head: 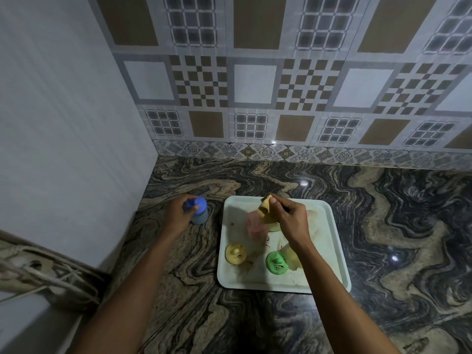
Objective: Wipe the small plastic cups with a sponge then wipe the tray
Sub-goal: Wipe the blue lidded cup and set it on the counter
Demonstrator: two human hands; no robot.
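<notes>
On the left, off the tray, the left hand (178, 215) had its fingers curled round the blue cup (198, 212), low at the marbled counter (408, 226), probably to keep a wiped cup apart from the dirty ones. On the stained white tray (329, 241) the yellow cup (235, 253), the pink cup (255, 226) and the green cup (277, 263) stood, likely waiting for their turn. The right hand (291, 218) pinched the folded sponge (265, 209) just above the pink cup, seemingly ready to wipe it.
</notes>
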